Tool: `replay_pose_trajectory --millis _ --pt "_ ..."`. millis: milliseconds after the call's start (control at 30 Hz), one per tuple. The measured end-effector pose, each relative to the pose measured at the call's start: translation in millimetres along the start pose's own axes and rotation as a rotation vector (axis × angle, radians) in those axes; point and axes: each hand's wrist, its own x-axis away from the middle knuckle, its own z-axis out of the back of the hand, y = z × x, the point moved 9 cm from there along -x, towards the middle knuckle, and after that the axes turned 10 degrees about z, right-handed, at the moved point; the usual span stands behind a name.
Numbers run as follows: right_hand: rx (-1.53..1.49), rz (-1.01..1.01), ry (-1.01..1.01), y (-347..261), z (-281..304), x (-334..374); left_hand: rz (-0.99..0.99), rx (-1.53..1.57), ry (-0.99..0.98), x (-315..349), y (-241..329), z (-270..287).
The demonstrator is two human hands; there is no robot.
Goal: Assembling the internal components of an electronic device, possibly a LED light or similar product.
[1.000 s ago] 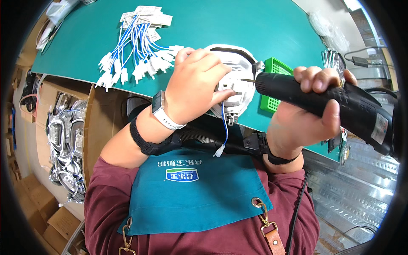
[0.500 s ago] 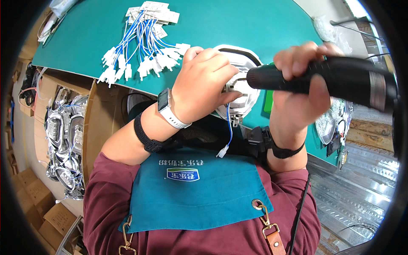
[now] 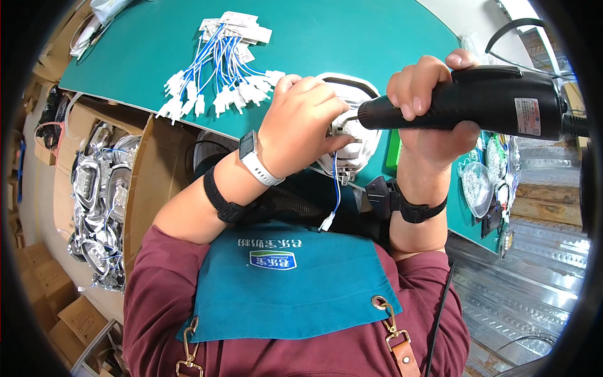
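Observation:
My left hand is closed on a silvery oval housing at the near edge of the green table, its thumb and fingers around a small white part inside. Much of that part is hidden. From the housing a blue-and-white wire hangs over the edge, a white connector at its end. My right hand is wrapped round a black electric screwdriver, held nearly level. The tool's tip points left into the housing, beside my left fingertips; whether it touches a screw cannot be made out.
On the table lies a bundle of blue-and-white wires with white connectors. A cardboard box of silvery housings stands at the left. Something green and bagged small parts lie right of my work.
The screwdriver has swung slightly and is sharper now, its tip still at the housing. The fingers of my right hand have shifted on it. My left hand keeps its hold.

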Motion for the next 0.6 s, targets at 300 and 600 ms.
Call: replay_pose_trajectory --millis 300,600 --pt "0.03 -0.139 -0.149 19 -15 -8 -0.002 -0.055 -0.055 0 1 -2" --pt "-0.019 0.202 0.159 -99 4 -3 -0.05 -0.149 -0.075 -12 18 5"
